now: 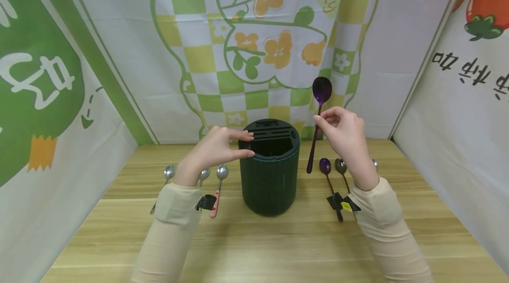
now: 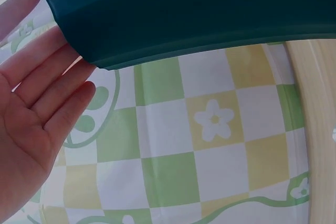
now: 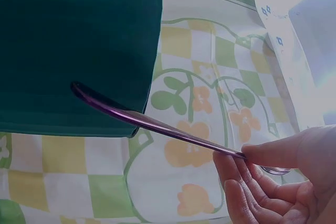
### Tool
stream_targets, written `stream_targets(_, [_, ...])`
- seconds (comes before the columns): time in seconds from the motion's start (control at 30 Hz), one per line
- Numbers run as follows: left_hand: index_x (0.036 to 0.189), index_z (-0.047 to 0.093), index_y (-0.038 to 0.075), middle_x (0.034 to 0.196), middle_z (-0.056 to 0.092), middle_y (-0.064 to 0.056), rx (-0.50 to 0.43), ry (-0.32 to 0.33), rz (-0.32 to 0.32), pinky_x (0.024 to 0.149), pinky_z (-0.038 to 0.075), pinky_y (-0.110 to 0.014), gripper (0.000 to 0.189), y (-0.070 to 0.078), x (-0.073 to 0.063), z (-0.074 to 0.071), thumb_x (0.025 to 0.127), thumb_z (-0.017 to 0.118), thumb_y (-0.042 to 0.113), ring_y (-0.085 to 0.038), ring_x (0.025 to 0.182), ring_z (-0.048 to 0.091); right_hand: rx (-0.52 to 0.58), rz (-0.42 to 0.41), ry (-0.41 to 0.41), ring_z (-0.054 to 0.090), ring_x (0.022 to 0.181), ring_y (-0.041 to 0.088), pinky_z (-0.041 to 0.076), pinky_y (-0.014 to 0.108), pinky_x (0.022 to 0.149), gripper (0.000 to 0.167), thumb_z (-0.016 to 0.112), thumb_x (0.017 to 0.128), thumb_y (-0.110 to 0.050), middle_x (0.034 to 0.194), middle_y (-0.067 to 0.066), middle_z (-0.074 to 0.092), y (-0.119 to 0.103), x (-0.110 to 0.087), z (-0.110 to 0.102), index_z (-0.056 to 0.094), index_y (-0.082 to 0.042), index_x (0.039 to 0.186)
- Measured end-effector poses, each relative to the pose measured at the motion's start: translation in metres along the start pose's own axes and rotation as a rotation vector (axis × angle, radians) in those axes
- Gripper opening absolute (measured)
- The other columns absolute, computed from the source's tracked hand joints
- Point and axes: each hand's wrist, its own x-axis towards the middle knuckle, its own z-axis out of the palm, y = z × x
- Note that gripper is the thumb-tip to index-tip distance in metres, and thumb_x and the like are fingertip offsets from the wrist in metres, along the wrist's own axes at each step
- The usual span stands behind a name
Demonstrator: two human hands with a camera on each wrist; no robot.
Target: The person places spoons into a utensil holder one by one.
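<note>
A dark green ribbed utensil holder [image 1: 269, 185] stands upright on the wooden table, its slotted lid [image 1: 274, 132] showing a large dark opening at the front. My left hand [image 1: 214, 152] touches the left of its rim, thumb toward the front and the other fingers fairly straight, as the left wrist view also shows [image 2: 39, 103]. To the right of the holder, my right hand [image 1: 347, 130] pinches a shiny purple spoon [image 1: 322, 90] by the handle below the bowl. The bowl points up, and the handle end hangs beside the holder above the table.
Right of the holder lie another purple spoon [image 1: 325, 166] and a dark spoon [image 1: 340, 166], partly behind the right wrist. Several silver spoons lie on the left, one with a pink handle [image 1: 215, 205]. Patterned cloth [image 1: 195, 59] hangs behind the table [image 1: 274, 247] and at both sides.
</note>
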Motion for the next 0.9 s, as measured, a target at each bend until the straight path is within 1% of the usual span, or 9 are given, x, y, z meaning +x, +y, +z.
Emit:
stream_targets(0.2, [0.121, 0.067, 0.018, 0.130, 0.061, -0.003, 0.006, -0.004, -0.007, 0.048, 0.033, -0.027, 0.047, -0.001, 0.000, 0.000, 0.082, 0.072, 0.043, -0.006, 0.037, 0.016, 0.021, -0.021, 0.021, 0.066, 0.073, 0.021, 0.048, 0.030, 0.067, 0.032, 0.061, 0.092, -0.035, 0.084, 0.011, 0.070, -0.002, 0.002, 0.001, 0.068, -0.004, 0.096])
stream_targets(0.4, [0.121, 0.067, 0.018, 0.131, 0.060, -0.002, -0.001, -0.001, 0.001, 0.052, 0.034, -0.029, 0.046, -0.004, -0.001, 0.001, 0.082, 0.071, 0.043, -0.006, 0.036, 0.019, 0.047, -0.036, 0.080, 0.069, 0.074, 0.022, 0.048, 0.019, 0.062, 0.028, 0.064, 0.091, -0.030, 0.087, 0.013, 0.071, -0.004, 0.005, 0.001, 0.068, -0.002, 0.097])
stream_targets(0.57, [0.120, 0.067, 0.018, 0.130, 0.061, -0.002, -0.005, -0.003, -0.002, 0.053, 0.033, -0.029, 0.046, -0.004, 0.000, 0.001, 0.081, 0.072, 0.043, -0.005, 0.038, 0.018, 0.068, -0.059, 0.129, 0.069, 0.076, 0.021, 0.049, 0.017, 0.064, 0.029, 0.064, 0.091, -0.030, 0.087, 0.012, 0.071, -0.009, 0.008, -0.001, 0.068, -0.002, 0.097])
stream_targets(0.67, [0.120, 0.067, 0.018, 0.129, 0.061, -0.002, -0.005, -0.006, -0.004, 0.052, 0.034, -0.029, 0.047, -0.004, 0.002, 0.000, 0.081, 0.072, 0.044, -0.005, 0.040, 0.016, 0.089, -0.071, 0.158, 0.068, 0.075, 0.017, 0.048, 0.015, 0.066, 0.029, 0.064, 0.091, -0.031, 0.087, 0.012, 0.071, -0.013, 0.010, -0.001, 0.068, -0.003, 0.096])
stream_targets(0.8, [0.120, 0.067, 0.018, 0.130, 0.061, -0.002, -0.004, -0.013, -0.002, 0.056, 0.037, -0.029, 0.047, -0.002, 0.003, -0.001, 0.081, 0.072, 0.044, -0.005, 0.040, 0.017, 0.126, -0.089, 0.189, 0.065, 0.072, 0.008, 0.048, 0.014, 0.067, 0.030, 0.065, 0.090, -0.032, 0.087, 0.011, 0.071, -0.017, 0.012, -0.002, 0.069, -0.003, 0.096])
stream_targets(0.9, [0.120, 0.067, 0.018, 0.129, 0.061, -0.003, -0.007, -0.020, -0.008, 0.056, 0.037, -0.029, 0.047, -0.001, 0.003, -0.002, 0.081, 0.072, 0.043, -0.006, 0.040, 0.018, 0.146, -0.099, 0.204, 0.062, 0.071, 0.002, 0.048, 0.014, 0.067, 0.030, 0.065, 0.090, -0.032, 0.087, 0.011, 0.071, -0.020, 0.014, -0.002, 0.069, -0.003, 0.096])
